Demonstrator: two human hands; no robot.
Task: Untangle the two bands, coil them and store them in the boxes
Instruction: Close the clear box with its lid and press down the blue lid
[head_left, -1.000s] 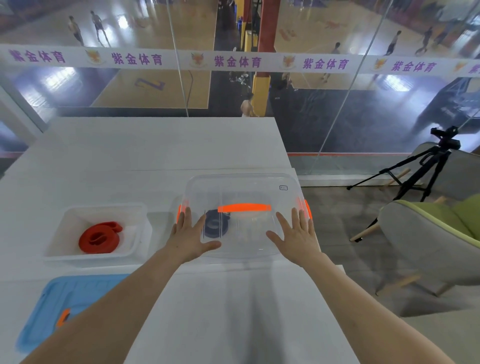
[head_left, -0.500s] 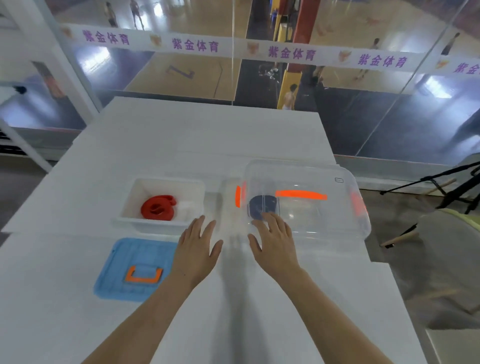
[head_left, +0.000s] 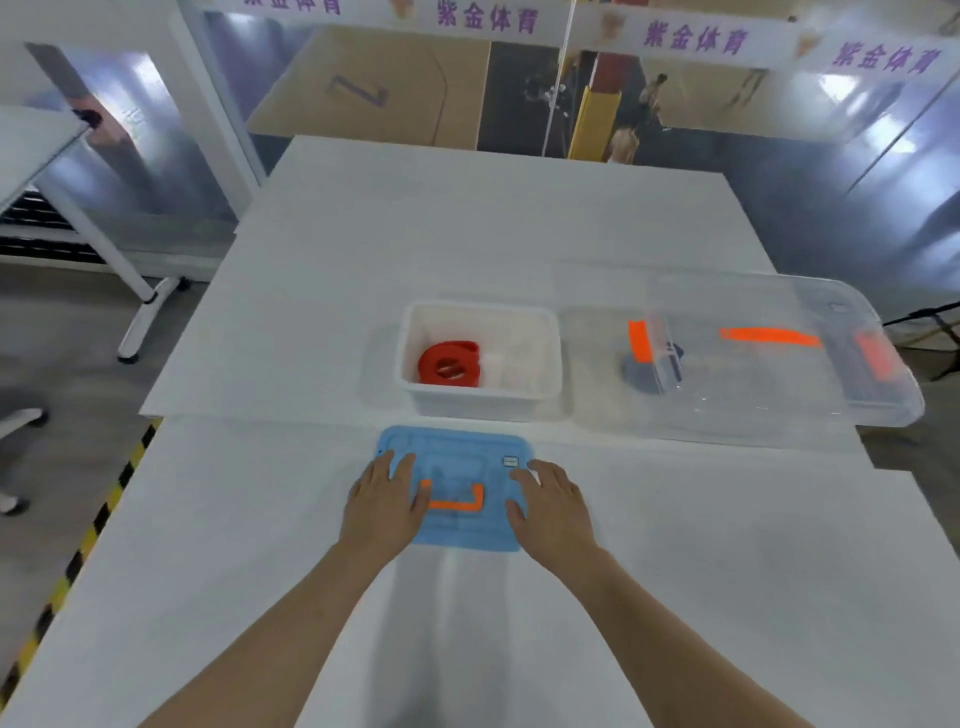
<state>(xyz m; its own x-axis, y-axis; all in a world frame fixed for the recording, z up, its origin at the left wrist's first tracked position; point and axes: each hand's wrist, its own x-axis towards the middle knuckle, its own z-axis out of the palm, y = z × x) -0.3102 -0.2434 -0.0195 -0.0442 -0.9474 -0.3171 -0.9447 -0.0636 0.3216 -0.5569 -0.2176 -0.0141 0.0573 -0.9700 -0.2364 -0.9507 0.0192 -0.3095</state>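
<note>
The red band (head_left: 448, 364) lies coiled in the open white box (head_left: 480, 307), toward the box's 9 o'clock side, and the dark blue band (head_left: 636, 370) sits inside the clear box (head_left: 753, 410), seen blurred through its wall at the box's 9 o'clock end. The clear box has its transparent lid on, with an orange handle strip (head_left: 769, 336) across the top and an orange latch (head_left: 640, 340) at each end. It stands just beside the white box, at that box's 3 o'clock. At 6 o'clock from the white box the blue lid (head_left: 457, 449) lies flat on the white table (head_left: 467, 218), its orange handle (head_left: 457, 504) facing up. My left hand (head_left: 382, 501) rests on the lid's 9 o'clock edge, fingers spread and nearly straight, thumb touching the end of the orange handle. My right hand (head_left: 553, 506) rests on the lid's 3 o'clock edge, fingers likewise extended and relaxed, gripping nothing. Both forearms reach in from 6 o'clock. Yellow-and-black floor tape (head_left: 78, 556) runs along the table's 8 o'clock side.
</note>
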